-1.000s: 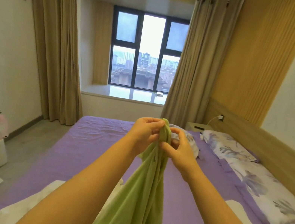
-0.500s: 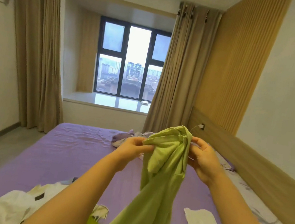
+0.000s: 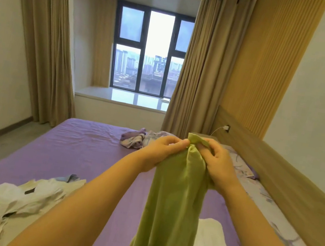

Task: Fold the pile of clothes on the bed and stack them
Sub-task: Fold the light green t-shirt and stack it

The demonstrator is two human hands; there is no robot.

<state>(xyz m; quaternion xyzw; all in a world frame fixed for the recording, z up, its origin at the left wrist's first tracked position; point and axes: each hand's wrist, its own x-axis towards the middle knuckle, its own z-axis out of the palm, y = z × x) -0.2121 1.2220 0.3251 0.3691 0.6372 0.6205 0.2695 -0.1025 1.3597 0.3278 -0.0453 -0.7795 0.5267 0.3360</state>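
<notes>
A soft light-green fabric garment (image 3: 173, 203) is held up in the centre of the frame, above a bed covered with a purple sheet (image 3: 78, 151). Its top edge is pinched by the left hand (image 3: 163, 151), whose fingers (image 3: 177, 143) are curled together onto the cloth, and by the right hand (image 3: 218, 165), whose fingers (image 3: 208, 150) are likewise clamped on the same bunched edge. The two hands are seen just beside each other, almost touching. The rest of the garment is left hanging straight down between the forearms to the lower edge of the frame.

A loose pile of white and cream clothes (image 3: 2, 203) is spread on the sheet in the lower left of the frame. A folded white cloth (image 3: 211, 244) is laid flat on the bed in the lower right, just beside the hanging green fabric. A crumpled purple and floral bundle (image 3: 134, 139) is seen at the far end of the bed, left of the hands. A floral pillowcase (image 3: 242, 167) is placed along the wooden headboard (image 3: 279, 171) on the right. A dark-framed window (image 3: 148, 51) flanked by beige curtains (image 3: 45, 41) fills the upper centre.
</notes>
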